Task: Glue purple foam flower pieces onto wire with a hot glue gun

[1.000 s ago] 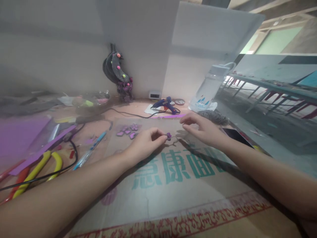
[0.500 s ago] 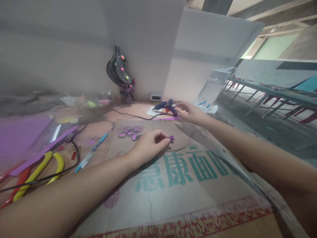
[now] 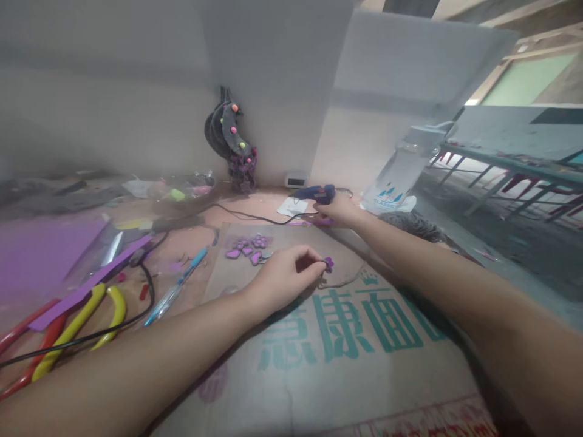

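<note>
Matt brown cardboard sheet with printed lettering, blue plastic glue gun, clear plastic bottle, glossy yellow pliers handles.

blue pen, yellow pliers, water bottle

A cardboard sheet lies on the tabletop in front of the person. Near its middle the left hand pinches a small flower piece. Behind it, at the sheet's far edge, the right hand is on the glue gun. A water bottle stands right of the gun; pliers and a pen lie left of the sheet.
</note>
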{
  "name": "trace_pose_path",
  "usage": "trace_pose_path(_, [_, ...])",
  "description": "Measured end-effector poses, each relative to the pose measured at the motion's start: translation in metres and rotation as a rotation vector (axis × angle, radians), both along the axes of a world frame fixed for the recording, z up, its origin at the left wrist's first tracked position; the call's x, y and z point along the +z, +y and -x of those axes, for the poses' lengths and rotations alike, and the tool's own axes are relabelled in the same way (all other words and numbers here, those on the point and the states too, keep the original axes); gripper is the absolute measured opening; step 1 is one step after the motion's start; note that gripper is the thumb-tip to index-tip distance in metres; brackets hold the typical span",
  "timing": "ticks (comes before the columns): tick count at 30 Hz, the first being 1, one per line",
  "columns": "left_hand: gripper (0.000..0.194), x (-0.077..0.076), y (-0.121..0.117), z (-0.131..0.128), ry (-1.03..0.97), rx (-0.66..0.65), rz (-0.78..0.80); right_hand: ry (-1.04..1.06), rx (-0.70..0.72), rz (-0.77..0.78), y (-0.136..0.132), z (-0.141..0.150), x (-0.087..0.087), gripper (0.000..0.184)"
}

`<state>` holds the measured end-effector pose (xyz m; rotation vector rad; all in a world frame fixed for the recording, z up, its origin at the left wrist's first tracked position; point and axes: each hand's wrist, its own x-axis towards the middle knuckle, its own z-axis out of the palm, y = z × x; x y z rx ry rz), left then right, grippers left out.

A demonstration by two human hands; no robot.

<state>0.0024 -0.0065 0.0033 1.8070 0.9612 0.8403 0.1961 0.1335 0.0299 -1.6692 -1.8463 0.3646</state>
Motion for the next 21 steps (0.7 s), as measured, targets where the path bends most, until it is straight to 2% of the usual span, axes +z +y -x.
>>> trace_pose_path(3, [0.017, -0.001, 0.0, 0.0, -0.024, 0.002, 0.027, 0.114, 0.067, 0.024, -0.024, -0.005, 0.015, 0.028])
trace_pose_path(7, [0.02, -0.003, 0.001, 0.0, -0.056, 0.016, 0.041, 0.406, 0.28, 0.001, -0.072, -0.019, 0.033, 0.036])
trace_pose_path(9, [0.021, -0.002, 0.002, 0.001, -0.058, 0.045, 0.023, 0.352, 0.24, -0.043, -0.097, -0.027, 0.034, 0.03])
trace_pose_path(11, [0.023, -0.001, 0.003, 0.001, -0.064, 0.083, 0.014, 0.269, 0.221, -0.079, -0.12, -0.033, 0.031, 0.021])
trace_pose_path(15, [0.024, 0.001, 0.004, 0.001, -0.066, 0.129, 0.011, 0.129, 0.184, -0.176, -0.154, -0.039, 0.016, 0.02])
trace_pose_path(18, [0.025, 0.003, 0.004, 0.001, -0.041, 0.152, 0.023, 0.004, 0.171, -0.235, -0.168, -0.04, 0.004, 0.017])
trace_pose_path(21, [0.024, 0.005, 0.003, 0.001, -0.01, 0.185, 0.025, 0.011, 0.267, -0.258, -0.172, -0.041, -0.001, 0.022])
